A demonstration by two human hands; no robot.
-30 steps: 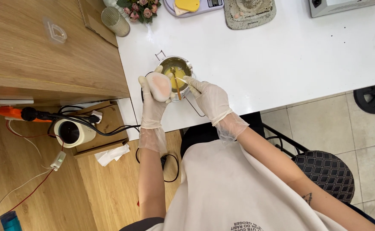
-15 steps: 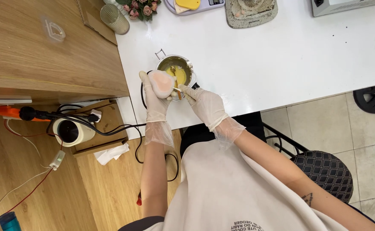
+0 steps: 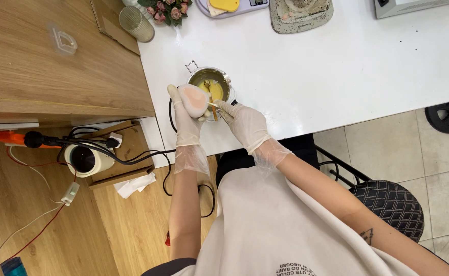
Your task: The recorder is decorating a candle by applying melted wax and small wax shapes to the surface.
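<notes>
Gloves are worn on both hands. A pale pink, rounded piece [image 3: 194,98] is gripped in the closed fingers of the left hand [image 3: 187,117], just at 9 o'clock of a small metal pot [image 3: 211,84] holding yellow liquid. A thin stick [image 3: 213,106] is pinched by the right hand [image 3: 246,125], its tip touching the piece. The pot stands on the white worktop [image 3: 337,66], with a ribbed glass [image 3: 136,24] well apart at 11 o'clock.
</notes>
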